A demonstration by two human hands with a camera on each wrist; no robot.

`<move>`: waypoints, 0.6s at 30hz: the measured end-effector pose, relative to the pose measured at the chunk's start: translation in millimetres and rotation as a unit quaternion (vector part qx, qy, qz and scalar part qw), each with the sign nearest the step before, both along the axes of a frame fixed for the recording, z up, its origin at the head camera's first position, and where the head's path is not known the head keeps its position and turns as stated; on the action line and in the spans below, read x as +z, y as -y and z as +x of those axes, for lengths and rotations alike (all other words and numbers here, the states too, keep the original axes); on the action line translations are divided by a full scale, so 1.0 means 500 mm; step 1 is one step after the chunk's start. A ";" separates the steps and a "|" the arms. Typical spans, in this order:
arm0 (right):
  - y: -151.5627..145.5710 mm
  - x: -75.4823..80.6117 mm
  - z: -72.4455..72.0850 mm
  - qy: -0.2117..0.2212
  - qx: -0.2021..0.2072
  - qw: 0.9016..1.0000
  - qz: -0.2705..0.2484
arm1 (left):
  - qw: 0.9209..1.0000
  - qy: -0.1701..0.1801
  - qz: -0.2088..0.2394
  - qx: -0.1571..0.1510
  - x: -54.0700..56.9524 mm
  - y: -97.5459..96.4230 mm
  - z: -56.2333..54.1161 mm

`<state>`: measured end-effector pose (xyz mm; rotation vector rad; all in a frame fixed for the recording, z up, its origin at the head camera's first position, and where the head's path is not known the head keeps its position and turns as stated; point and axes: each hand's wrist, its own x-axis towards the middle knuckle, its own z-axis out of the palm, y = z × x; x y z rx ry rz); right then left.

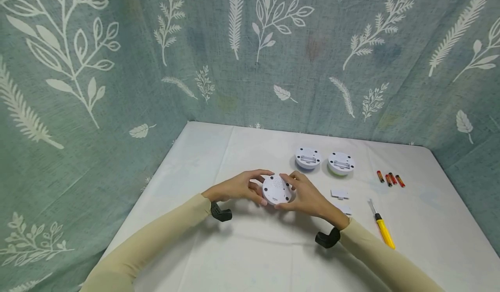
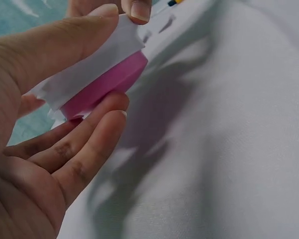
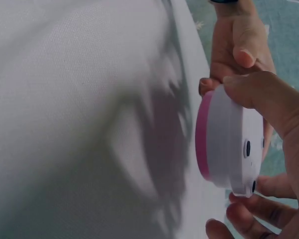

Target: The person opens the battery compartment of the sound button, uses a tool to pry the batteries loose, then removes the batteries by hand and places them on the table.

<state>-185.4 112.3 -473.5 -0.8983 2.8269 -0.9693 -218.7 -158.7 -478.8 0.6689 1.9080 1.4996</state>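
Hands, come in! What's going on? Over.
Bare left hand, bare right hand: both gripping round white-and-pink plastic device. Device raised above white tablecloth. Nothing visibly blocking.

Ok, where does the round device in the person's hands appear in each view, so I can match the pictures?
Head: round device below centre, slightly right.
Left wrist: upper left, edge-on, white above pink.
Right wrist: right of centre, pink side facing left.
Shared landmark: left hand and right hand, both at least partly visible.
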 end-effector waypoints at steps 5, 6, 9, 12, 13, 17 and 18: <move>-0.001 0.003 -0.001 -0.004 0.015 1.000 0.014 | 1.000 -0.006 -0.012 0.002 -0.008 0.000 0.005; 0.000 0.004 -0.001 -0.006 0.018 1.000 0.015 | 1.000 -0.008 -0.013 0.001 -0.010 -0.001 0.006; 0.000 0.003 -0.002 -0.009 0.023 1.000 0.013 | 1.000 -0.016 -0.013 0.002 -0.016 -0.003 0.010; 0.001 0.000 -0.002 -0.013 0.027 0.999 0.011 | 1.000 -0.025 -0.016 0.007 -0.023 -0.005 0.013; 0.002 -0.001 -0.002 -0.014 0.027 0.999 0.011 | 0.999 -0.027 -0.018 0.011 -0.025 -0.006 0.013; 0.004 -0.004 -0.001 -0.009 0.028 0.999 0.012 | 0.999 -0.041 -0.028 0.019 -0.033 -0.006 0.015; 0.005 -0.005 0.000 -0.008 0.028 0.999 0.013 | 0.998 -0.043 -0.029 0.019 -0.035 -0.006 0.015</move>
